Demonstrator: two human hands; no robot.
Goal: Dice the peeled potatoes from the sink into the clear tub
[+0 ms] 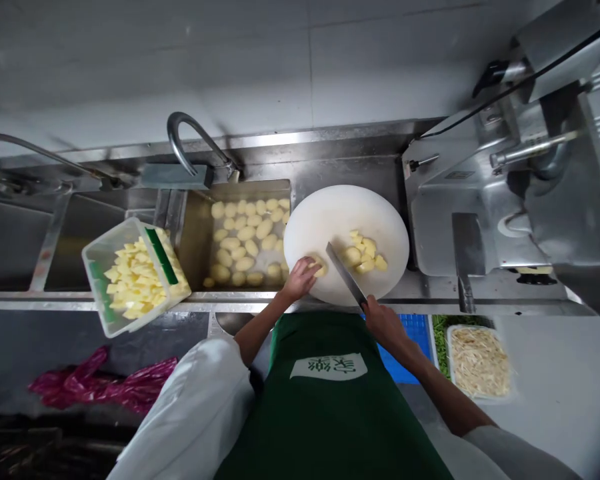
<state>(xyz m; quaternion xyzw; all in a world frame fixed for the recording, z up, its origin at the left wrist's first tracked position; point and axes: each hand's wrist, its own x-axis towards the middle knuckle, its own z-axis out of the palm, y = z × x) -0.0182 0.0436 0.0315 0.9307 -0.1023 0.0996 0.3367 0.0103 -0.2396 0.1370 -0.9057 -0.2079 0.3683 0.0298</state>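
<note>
On the round white cutting board (350,207), my left hand (301,279) has its fingers closed on a peeled potato (321,268) near the board's left side. My right hand (381,323) grips the handle of a kitchen knife (347,273) at the front edge. The blade slants up and to the left across the board, its tip a little right of the held potato. To the right of the blade lies a small heap of cut potato pieces (366,253). Part of the held potato is hidden by my fingers.
Several peeled potatoes (246,233) lie in water in the sink (195,227) to the left. A clear container (97,267) of potato chunks sits beyond it, under a curved faucet (180,150). At right, a cleaver (469,250) rests by a steel machine (545,193).
</note>
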